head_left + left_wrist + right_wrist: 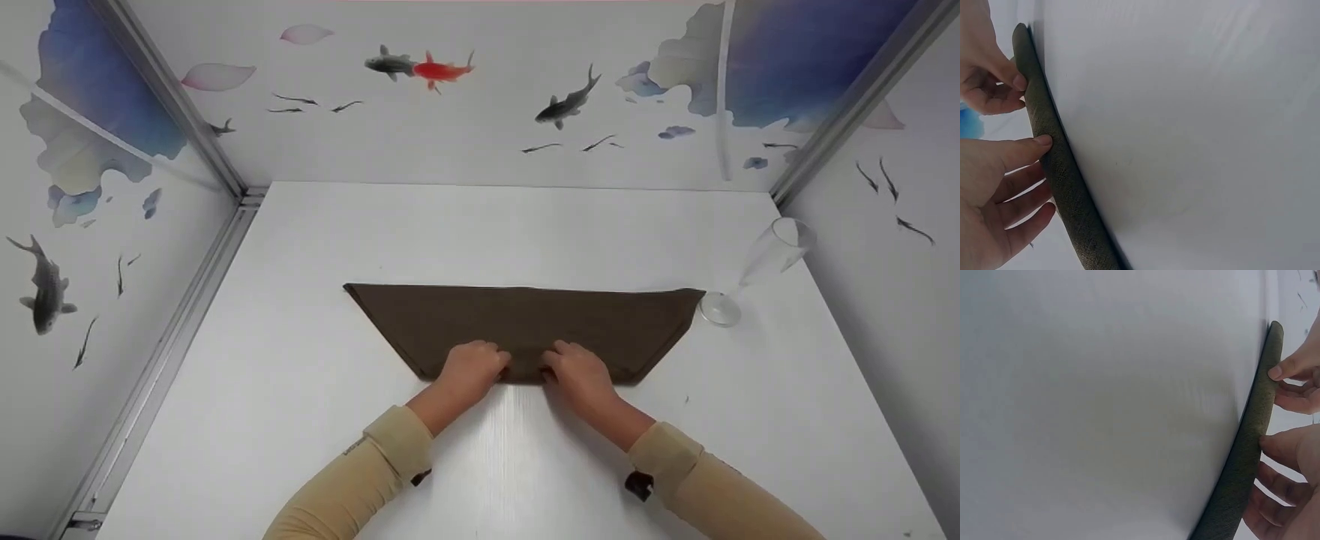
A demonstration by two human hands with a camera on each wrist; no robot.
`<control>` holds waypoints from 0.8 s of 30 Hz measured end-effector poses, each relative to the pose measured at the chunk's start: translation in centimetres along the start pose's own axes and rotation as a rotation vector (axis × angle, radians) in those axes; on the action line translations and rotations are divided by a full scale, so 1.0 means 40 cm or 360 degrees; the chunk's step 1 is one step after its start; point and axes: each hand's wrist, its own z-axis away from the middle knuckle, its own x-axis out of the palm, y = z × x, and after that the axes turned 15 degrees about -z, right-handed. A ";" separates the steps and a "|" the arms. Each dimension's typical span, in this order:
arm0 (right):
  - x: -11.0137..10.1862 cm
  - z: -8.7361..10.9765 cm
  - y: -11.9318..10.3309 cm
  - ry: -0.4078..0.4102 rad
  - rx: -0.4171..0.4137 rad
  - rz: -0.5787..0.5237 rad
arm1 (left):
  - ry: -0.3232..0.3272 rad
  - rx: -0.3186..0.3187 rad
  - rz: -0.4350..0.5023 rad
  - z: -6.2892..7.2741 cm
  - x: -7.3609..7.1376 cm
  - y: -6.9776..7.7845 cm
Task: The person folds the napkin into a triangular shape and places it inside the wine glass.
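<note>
A dark brown cloth (525,322) lies on the white table in a wide trapezoid, its long edge on the far side. Its short near edge is rolled up, and both wrist views show it as a thick rounded roll (1064,174). With thumb on the near side of the roll and fingers on the other, my left hand (474,369) pinches it left of the middle. A short gap to the right, my right hand (585,375) pinches the same roll in like manner. In the right wrist view the right thumb (1280,444) presses against the roll.
A clear stemmed glass (772,256) stands at the right, its foot close beside the cloth's far right corner. White panels with painted fish (444,71) enclose the table (510,232) at the back and sides. Metal rails (187,300) run along the corners.
</note>
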 end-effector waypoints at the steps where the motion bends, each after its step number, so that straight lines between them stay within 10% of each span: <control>1: 0.000 0.000 0.001 -0.0002 -0.0003 0.0011 | -0.0021 -0.0010 0.0005 -0.002 0.000 0.000; 8: -0.002 0.002 0.005 -0.0107 -0.0006 0.0063 | -0.0206 -0.0046 0.0037 -0.009 -0.003 0.000; 24: 0.008 0.027 -0.008 -0.0120 -0.0057 0.0068 | -0.0175 -0.0028 0.0176 0.018 -0.008 0.000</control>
